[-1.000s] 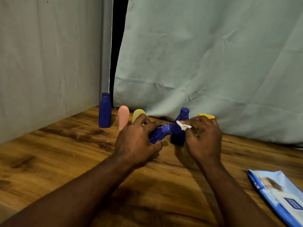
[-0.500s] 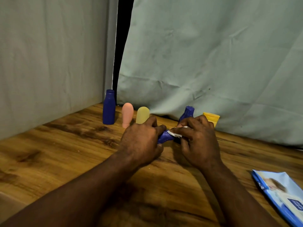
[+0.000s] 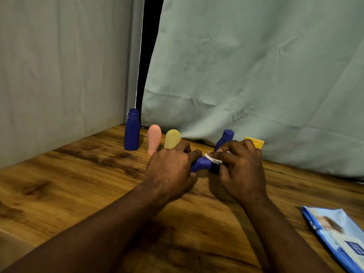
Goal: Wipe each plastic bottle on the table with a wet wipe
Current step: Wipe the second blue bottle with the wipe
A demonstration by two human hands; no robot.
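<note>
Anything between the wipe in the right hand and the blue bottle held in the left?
Nothing visible. The right hand presses the white wet wipe straight onto the dark blue plastic bottle held sideways by the left hand. The second blue bottle and yellow bottle stand behind, out of the way.

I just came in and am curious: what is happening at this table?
A person holds a blue bottle sideways in the left hand and rubs it with a white wet wipe pinched in the right hand. Other bottles stand behind by the curtain. The wipe pack lies on the table at the right.
</note>
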